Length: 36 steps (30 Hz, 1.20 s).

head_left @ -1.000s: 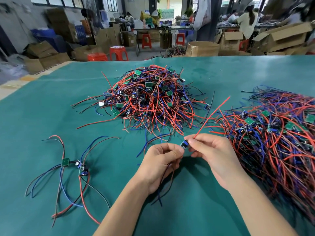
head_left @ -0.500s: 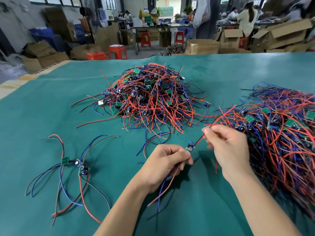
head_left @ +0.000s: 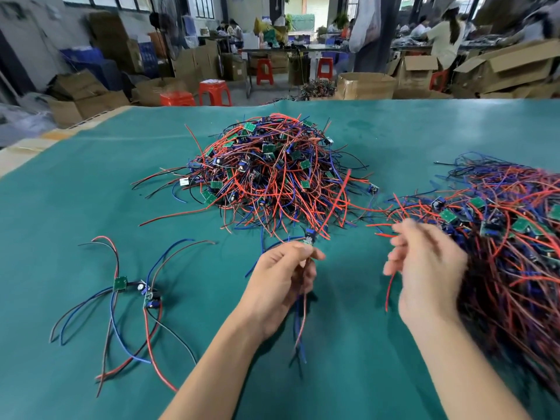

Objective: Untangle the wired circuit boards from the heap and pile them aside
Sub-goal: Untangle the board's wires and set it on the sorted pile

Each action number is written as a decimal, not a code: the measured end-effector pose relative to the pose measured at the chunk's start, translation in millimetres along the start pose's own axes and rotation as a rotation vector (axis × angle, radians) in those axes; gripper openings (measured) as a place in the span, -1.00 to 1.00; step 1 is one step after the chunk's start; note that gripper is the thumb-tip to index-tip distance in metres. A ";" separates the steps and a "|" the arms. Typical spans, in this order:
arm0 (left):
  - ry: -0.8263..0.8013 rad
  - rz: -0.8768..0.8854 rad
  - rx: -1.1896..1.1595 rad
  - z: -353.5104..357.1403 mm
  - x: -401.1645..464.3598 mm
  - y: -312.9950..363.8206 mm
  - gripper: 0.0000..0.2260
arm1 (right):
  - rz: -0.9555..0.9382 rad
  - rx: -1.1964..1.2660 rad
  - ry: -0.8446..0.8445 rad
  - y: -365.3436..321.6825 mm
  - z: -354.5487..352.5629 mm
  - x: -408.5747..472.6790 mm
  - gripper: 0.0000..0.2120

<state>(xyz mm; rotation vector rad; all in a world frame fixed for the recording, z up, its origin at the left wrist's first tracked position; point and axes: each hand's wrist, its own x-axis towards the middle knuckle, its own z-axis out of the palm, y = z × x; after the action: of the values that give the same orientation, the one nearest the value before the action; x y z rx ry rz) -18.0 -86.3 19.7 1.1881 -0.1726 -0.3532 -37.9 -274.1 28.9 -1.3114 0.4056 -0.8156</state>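
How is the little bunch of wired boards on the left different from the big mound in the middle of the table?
The small group holds only a few boards, wires spread flat and easy to trace. The central heap holds many boards, mounded high and thoroughly tangled. Both sit on the green table cover and share green boards with red, blue and black wires.

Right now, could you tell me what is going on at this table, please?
A person is sorting wired circuit boards on a green table. The left hand pinches one small board, its wires trailing below. The right hand is blurred beside it, near a loose red wire. A tangled heap lies ahead, a larger mass at right, and two separated boards at left.
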 end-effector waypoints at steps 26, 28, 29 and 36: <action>-0.328 0.040 0.446 11.5 -11.9 -1.1 -0.79 | -0.171 -0.129 0.242 -12.0 -17.4 20.8 -0.75; -0.283 0.034 0.416 10.7 -12.1 -0.8 -0.79 | -0.168 -0.057 0.311 -26.4 -24.8 23.6 -0.75; -0.256 0.031 0.411 11.1 -11.5 -1.4 -0.79 | -0.165 -0.027 0.296 -33.8 -23.6 21.0 -0.76; -0.161 0.025 0.373 17.3 -12.9 -0.7 -0.93 | -0.049 0.005 -0.464 -72.4 77.8 -49.2 -0.82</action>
<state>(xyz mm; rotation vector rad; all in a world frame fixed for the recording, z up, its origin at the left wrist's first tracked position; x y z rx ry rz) -35.6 -97.0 26.1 1.5238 -0.4066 -0.4061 -38.8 -187.8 108.1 -1.4606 0.0031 -0.5271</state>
